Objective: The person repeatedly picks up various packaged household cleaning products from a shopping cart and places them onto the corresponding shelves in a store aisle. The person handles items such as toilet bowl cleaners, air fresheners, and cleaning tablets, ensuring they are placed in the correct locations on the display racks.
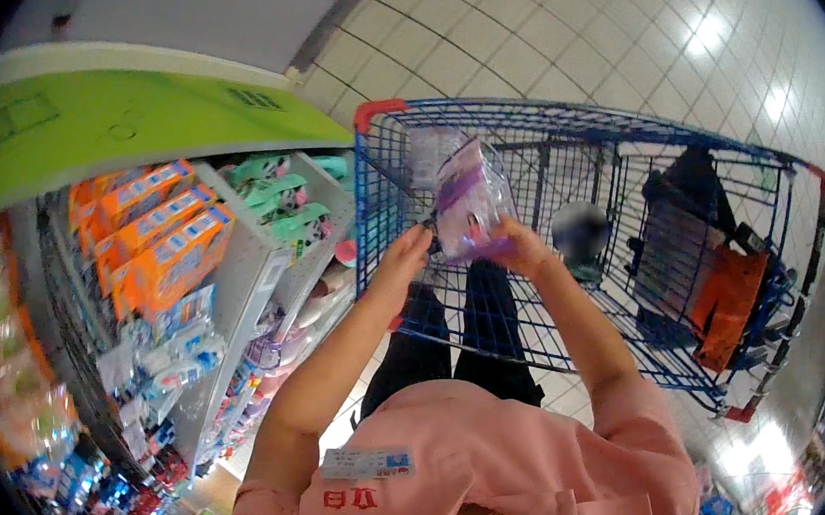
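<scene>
A clear plastic package with a purple band [460, 196] is held over the shopping cart, tilted, between my two hands. My right hand [524, 247] grips its lower right corner. At its left edge, my left hand [408, 252] has the fingers curled in; a small dark thing shows at those fingertips, too blurred to name. Both hands are above the near side of the blue wire shopping cart [481, 337]. Behind the package, a pale printed sheet or pack [428, 154] shows against the cart's wires.
Left of the cart, a store shelf [248, 275] bears orange boxes [162, 246] and green packs [286, 203]. A green panel [142, 124] tops this shelving. The cart's right end holds a dark bundle [684, 184] and an orange item [734, 299]. Beyond lies tiled floor [546, 25].
</scene>
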`<state>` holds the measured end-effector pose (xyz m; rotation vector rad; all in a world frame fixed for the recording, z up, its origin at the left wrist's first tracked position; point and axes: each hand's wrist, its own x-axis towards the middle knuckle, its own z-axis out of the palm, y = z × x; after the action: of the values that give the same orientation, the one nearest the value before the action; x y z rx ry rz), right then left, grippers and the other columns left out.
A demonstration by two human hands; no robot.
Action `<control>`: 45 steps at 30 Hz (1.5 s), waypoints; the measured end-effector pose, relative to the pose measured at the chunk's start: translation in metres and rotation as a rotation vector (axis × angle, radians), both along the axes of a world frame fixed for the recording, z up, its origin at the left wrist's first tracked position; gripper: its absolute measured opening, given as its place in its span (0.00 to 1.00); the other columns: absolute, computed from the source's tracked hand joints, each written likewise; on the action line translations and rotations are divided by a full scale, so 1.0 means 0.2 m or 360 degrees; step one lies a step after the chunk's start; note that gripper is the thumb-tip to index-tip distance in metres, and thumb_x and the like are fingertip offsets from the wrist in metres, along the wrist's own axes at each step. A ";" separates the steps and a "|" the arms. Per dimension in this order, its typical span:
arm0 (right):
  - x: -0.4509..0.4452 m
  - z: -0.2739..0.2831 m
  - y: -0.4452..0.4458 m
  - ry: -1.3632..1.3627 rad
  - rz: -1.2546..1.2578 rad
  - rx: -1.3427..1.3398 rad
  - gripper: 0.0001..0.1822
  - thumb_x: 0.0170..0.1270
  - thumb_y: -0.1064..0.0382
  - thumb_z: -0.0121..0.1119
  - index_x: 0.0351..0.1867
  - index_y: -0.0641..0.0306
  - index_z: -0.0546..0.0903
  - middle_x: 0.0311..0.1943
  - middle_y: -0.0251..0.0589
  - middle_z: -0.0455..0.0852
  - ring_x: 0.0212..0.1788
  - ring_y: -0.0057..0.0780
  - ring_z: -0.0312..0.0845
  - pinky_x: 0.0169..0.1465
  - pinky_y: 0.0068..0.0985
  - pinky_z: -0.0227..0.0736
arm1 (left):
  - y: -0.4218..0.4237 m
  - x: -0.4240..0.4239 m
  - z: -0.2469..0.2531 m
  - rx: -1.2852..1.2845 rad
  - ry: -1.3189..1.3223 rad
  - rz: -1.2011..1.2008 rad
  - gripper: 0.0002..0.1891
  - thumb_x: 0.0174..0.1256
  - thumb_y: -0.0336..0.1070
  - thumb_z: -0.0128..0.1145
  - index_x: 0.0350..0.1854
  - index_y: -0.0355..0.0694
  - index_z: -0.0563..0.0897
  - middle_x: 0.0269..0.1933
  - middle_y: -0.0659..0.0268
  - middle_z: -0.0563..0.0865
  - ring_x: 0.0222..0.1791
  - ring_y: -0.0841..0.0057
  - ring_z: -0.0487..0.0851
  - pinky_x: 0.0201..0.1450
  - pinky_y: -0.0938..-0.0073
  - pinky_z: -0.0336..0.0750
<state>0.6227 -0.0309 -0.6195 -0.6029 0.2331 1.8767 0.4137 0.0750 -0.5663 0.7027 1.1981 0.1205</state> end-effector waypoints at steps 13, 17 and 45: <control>-0.28 1.42 0.02 -0.1132 0.0264 0.0616 0.37 0.53 0.53 0.67 0.63 0.67 0.69 0.53 0.41 0.78 0.53 0.31 0.75 0.59 0.30 0.68 | 0.02 -0.10 1.36 0.0554 -0.0739 0.0572 0.17 0.61 0.32 0.64 0.51 0.35 0.79 0.47 0.63 0.85 0.47 0.76 0.82 0.52 0.73 0.76; -0.35 1.74 0.16 -0.1977 -0.0255 0.1137 0.37 0.57 0.52 0.69 0.64 0.67 0.67 0.57 0.42 0.77 0.57 0.29 0.73 0.61 0.30 0.67 | 0.01 -0.24 1.66 0.1074 -0.0751 0.0685 0.15 0.59 0.29 0.65 0.49 0.35 0.81 0.45 0.63 0.86 0.43 0.78 0.83 0.49 0.75 0.77; -1.43 4.14 0.87 -0.1489 -0.0920 0.2704 0.07 0.64 0.65 0.60 0.38 0.66 0.81 0.31 0.37 0.84 0.31 0.22 0.79 0.34 0.24 0.74 | 0.26 -1.10 3.85 0.2555 -0.1080 0.0945 0.07 0.65 0.35 0.57 0.39 0.39 0.83 0.34 0.63 0.86 0.32 0.73 0.84 0.38 0.70 0.80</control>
<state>0.3375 0.1432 0.2081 -0.0718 -1.4784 0.5740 0.1936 0.1265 0.2032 1.4505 0.3907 1.8024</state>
